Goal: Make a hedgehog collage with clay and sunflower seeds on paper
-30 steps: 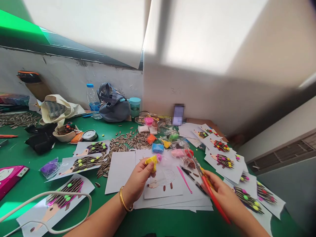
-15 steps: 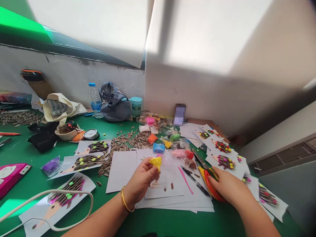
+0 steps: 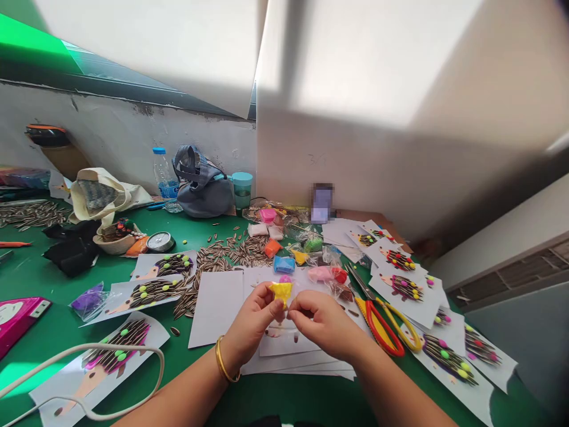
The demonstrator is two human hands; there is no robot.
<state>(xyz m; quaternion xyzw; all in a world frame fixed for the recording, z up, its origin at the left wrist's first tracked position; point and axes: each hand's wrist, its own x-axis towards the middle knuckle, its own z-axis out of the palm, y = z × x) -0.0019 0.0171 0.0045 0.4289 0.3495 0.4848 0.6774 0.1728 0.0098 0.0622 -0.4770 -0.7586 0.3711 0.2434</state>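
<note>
Between the thumb and fingers of my left hand (image 3: 249, 329), a small packet of yellow modelling clay (image 3: 281, 290) is held up over the white sheets (image 3: 306, 363). My right hand (image 3: 326, 323) is closed in a pinch at the packet's right side. Whatever lies between those fingertips is too small to make out. Beneath both hands is a paper, mostly covered, with small brown marks showing. Scissors (image 3: 363, 283) with red and yellow handles lie on the table to the right of my right hand.
Sunflower seeds (image 3: 222, 255) are heaped behind a blank white card (image 3: 216, 308). Blue clay (image 3: 284, 264) and other coloured packets lie beyond my hands. Finished hedgehog pictures (image 3: 400, 290) spread along the right; others are at left, near a white cable (image 3: 162, 370). A phone (image 3: 322, 204) leans against the wall.
My right hand has left the scissors and come left to the yellow clay packet. The scissors now rest on the table. My left hand still holds the packet in about the same place.
</note>
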